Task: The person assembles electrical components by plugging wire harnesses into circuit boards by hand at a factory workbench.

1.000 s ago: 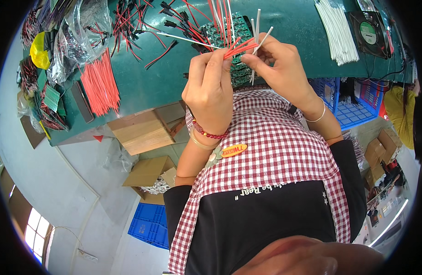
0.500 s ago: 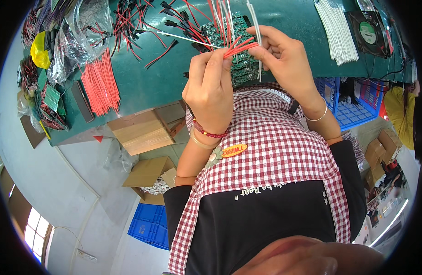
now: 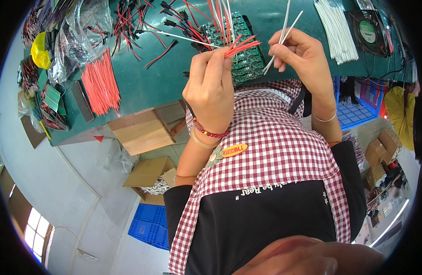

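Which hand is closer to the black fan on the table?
The right hand. It holds white wires just left of the fan; the left hand, pinching red wires, is farther left, beyond the right hand.

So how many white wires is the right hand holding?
2 white wires, both pinched in the right hand, sticking up over the green table. More could be hidden inside the fingers.

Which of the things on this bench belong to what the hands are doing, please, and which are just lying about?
In use:
- left hand, pinching a bunch of short red wires
- right hand, holding thin white wires
- green circuit boards under both hands

Lying about:
- loose pile of red wires
- row of white wires
- black square fan
- yellow bag
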The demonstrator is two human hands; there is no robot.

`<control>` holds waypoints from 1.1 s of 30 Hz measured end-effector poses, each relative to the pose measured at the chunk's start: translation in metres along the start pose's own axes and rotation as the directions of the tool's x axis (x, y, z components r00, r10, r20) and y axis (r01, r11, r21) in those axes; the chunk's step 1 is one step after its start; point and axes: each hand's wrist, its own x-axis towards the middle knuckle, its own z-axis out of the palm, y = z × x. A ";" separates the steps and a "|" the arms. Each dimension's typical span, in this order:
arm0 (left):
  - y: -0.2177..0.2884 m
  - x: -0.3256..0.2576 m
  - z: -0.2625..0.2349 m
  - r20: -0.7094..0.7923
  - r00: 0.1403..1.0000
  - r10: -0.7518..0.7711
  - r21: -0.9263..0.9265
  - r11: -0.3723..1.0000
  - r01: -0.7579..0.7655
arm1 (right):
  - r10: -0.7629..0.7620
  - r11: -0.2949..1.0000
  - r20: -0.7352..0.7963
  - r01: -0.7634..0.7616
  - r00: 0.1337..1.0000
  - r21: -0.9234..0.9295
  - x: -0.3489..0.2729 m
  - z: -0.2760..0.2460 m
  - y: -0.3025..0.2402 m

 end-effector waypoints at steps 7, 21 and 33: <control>0.000 0.001 0.000 0.000 1.000 -0.010 0.010 1.000 0.010 | -0.023 1.000 0.024 0.023 0.999 0.016 0.000 -0.004 0.003; 0.000 -0.001 -0.001 0.037 0.998 -0.048 -0.035 0.998 0.049 | -0.024 0.996 0.068 0.018 0.997 0.086 -0.009 0.002 0.003; 0.007 -0.006 -0.051 0.447 0.836 -0.317 -0.597 0.590 0.543 | -0.113 0.993 -0.024 0.112 0.993 -0.044 -0.016 0.027 0.023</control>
